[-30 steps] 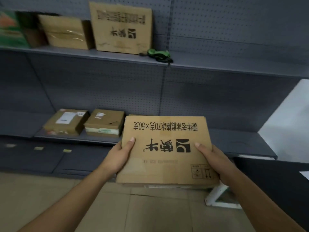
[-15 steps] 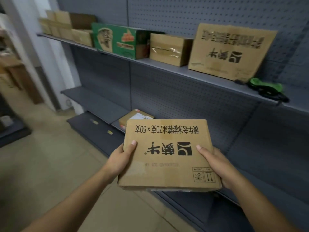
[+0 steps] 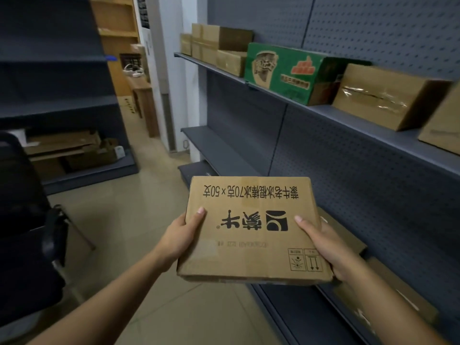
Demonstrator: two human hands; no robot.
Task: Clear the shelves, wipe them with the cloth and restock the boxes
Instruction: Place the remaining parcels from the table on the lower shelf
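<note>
Carrying a printed cardboard box (image 3: 251, 227) flat, broad face up, lettering upside down to the wearer. The left hand (image 3: 183, 235) clamps the box's left edge and the right hand (image 3: 321, 245) its right edge. Thumbs lie on top; the fingers go underneath, out of sight. Judgement: the two-sided grip keeps a wide, thin carton level.

The box is in the air over the floor (image 3: 139, 220), touching no shelf.

- Above and right of the box: upper shelf (image 3: 373, 125) with a green carton (image 3: 281, 70), a taped brown box (image 3: 380, 95) and more brown boxes (image 3: 211, 43) at the far end.
- Low, behind the box's right side: flat cartons (image 3: 400, 290) on a lower shelf.

All cartons are closed, so their contents cannot be seen. No cloth in view. Judgement: either a clearing or a restocking carry; cannot tell which.
</note>
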